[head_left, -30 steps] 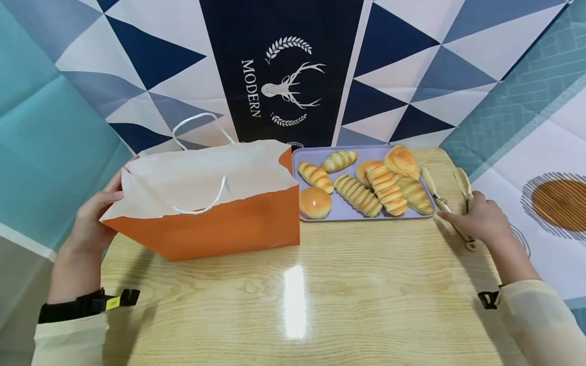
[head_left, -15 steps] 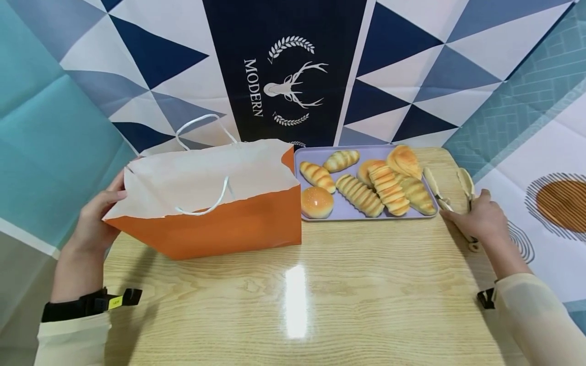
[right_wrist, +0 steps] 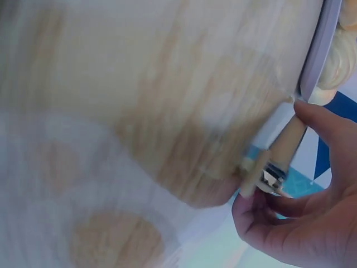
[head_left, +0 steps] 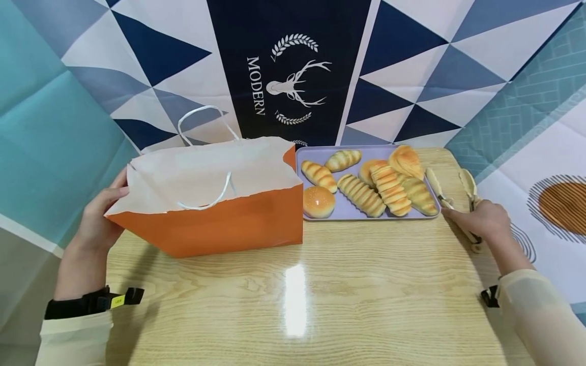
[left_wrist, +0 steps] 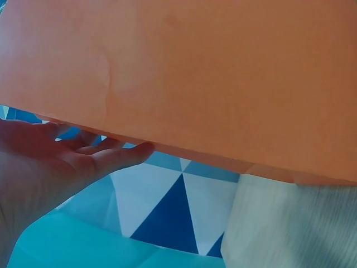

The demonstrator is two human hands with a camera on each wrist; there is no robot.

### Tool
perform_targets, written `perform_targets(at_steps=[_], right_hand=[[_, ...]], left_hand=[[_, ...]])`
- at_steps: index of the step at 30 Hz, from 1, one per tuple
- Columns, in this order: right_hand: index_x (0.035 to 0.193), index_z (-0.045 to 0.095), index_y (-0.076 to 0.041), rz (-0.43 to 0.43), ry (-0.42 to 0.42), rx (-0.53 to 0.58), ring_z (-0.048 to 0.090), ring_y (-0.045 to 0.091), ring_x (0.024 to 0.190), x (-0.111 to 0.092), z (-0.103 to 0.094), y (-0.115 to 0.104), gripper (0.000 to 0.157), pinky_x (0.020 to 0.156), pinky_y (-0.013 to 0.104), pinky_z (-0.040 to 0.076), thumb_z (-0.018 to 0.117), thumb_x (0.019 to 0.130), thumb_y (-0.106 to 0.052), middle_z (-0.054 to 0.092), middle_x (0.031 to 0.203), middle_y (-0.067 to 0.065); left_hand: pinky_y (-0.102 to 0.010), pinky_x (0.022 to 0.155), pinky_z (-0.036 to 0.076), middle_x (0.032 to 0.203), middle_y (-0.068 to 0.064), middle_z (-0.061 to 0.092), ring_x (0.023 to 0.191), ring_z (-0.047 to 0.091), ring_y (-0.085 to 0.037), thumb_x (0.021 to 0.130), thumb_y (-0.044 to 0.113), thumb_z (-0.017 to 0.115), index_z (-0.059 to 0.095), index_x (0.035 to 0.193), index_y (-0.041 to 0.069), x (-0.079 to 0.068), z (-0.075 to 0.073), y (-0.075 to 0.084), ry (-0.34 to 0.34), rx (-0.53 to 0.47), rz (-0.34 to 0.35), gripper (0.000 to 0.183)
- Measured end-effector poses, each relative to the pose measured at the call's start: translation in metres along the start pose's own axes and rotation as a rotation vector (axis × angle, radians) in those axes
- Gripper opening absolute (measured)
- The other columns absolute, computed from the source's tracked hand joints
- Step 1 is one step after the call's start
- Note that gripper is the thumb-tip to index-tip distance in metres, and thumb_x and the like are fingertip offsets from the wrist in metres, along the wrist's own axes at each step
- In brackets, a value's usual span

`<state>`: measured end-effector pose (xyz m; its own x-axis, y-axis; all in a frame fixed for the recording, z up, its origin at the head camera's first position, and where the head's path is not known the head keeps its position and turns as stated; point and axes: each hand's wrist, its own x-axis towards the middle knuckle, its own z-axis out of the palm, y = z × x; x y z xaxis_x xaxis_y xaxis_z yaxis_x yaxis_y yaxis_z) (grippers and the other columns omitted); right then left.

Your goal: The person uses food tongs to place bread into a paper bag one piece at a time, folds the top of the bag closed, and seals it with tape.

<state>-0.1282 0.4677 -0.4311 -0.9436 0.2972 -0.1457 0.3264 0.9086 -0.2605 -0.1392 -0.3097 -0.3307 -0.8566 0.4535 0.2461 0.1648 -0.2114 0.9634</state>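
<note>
The tongs (head_left: pixel 469 185) lie pinched within the right hand (head_left: pixel 486 220).

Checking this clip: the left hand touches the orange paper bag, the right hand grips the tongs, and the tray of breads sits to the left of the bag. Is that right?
Not quite: the tray of breads sits to the right of the orange paper bag, as the head view shows. The left hand does touch the bag, and the right hand grips the tongs.

wood-grain table (head_left: pixel 366 284) | triangle-patterned backdrop (head_left: pixel 167 51) | deer-head print (head_left: pixel 280 88), dark panel (head_left: pixel 229 25) | striped orange disc (head_left: pixel 565 208)
</note>
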Motion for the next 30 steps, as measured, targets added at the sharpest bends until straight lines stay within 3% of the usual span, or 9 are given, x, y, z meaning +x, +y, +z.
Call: perform_targets(at_steps=[9,20,30], right_hand=[[0.074,0.048,0.003,-0.037,-0.004,0.001,0.048,0.033,0.059,-0.002,-0.007,0.007,0.072,0.044,0.036,0.038,0.056,0.086,-0.068,0.053,0.064,0.020],[0.077,0.044,0.007,-0.034,0.067,0.052,0.050,0.035,0.055,-0.014,-0.026,0.008,0.075,0.041,0.039,0.041,0.058,0.086,-0.066,0.049,0.066,0.023],[0.077,0.038,0.001,-0.070,0.209,0.172,0.038,0.028,0.053,-0.027,-0.042,-0.015,0.065,0.041,0.039,0.030,0.066,0.085,-0.057,0.036,0.063,0.012]], left_hand=[[-0.027,0.094,0.041,0.130,0.000,0.047,0.110,0.052,-0.012,0.103,0.015,0.014,0.012,0.159,0.015,0.000,0.002,0.001,0.027,0.045,-0.030,0.056],[-0.026,0.093,0.044,0.129,-0.001,0.047,0.111,0.051,-0.013,0.103,0.016,0.015,0.012,0.159,0.014,0.000,0.003,0.003,0.026,0.067,-0.023,0.056],[-0.025,0.095,0.044,0.133,-0.001,0.045,0.113,0.050,-0.012,0.103,0.015,0.015,0.010,0.160,0.016,0.002,0.003,0.002,0.016,0.063,-0.014,0.057]])
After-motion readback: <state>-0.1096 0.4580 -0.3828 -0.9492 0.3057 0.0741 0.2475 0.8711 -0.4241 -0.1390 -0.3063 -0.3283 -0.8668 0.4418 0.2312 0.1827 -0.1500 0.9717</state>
